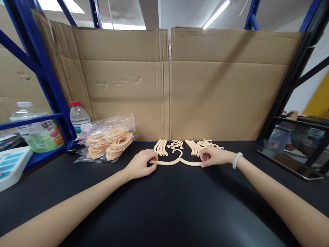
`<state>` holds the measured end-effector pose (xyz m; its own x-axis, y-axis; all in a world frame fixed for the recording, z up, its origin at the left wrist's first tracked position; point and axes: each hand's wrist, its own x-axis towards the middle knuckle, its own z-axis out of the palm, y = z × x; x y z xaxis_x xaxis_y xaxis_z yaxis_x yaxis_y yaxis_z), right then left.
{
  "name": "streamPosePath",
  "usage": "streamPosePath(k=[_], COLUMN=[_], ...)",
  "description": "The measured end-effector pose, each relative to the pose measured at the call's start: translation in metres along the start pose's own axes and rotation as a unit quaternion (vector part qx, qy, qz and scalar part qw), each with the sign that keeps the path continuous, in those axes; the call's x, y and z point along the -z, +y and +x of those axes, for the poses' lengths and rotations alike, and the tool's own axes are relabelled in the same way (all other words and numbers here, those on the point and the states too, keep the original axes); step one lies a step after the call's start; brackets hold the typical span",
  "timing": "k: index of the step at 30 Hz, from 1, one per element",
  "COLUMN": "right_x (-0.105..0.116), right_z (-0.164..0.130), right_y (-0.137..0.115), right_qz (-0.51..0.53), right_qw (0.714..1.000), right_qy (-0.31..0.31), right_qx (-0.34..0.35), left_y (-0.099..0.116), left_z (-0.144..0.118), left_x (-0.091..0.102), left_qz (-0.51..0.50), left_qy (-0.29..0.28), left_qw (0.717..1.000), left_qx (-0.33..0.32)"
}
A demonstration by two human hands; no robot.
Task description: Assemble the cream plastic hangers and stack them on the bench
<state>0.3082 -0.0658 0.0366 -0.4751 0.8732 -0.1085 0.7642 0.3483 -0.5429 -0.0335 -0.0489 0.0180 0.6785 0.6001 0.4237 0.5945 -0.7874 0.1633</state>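
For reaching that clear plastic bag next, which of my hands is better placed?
Probably your left hand: it's nearer the clear plastic bag, while your right hand is at the far end of the beige hanger. Both hands hold it, though.

The clothes hanger [167, 163] is pale cream, as are the loose pieces [161, 148] at its twelve o'clock, against a plain black tabletop [164, 209]. From the hanger, a whitish bracelet [236, 160] with ribbed bands lies at three o'clock; a white tray [20, 173] with light-blue patches at nine; a clear bottle [80, 116] with a red cap at ten; and a jug [42, 139], white-capped, its white-and-green label bearing dark characters and red-orange fruit, between nine and ten. Brown cardboard [123, 79] fills twelve; the frame is blue [47, 82] at ten, black at two.
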Motion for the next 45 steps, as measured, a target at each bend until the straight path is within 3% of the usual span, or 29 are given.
streamPosePath(k=[45], right_x=[-0.0007], right_z=[0.0001], right_y=[-0.0012], right_qz=[-0.001], right_qw=[1.000], right_qy=[0.013], right_qx=[-0.007], left_y=[0.0002], left_z=[0.0009], left_x=[0.0001], left_qz=[0.039], left_qy=[-0.008], left_qw=[0.999], left_qx=[0.025])
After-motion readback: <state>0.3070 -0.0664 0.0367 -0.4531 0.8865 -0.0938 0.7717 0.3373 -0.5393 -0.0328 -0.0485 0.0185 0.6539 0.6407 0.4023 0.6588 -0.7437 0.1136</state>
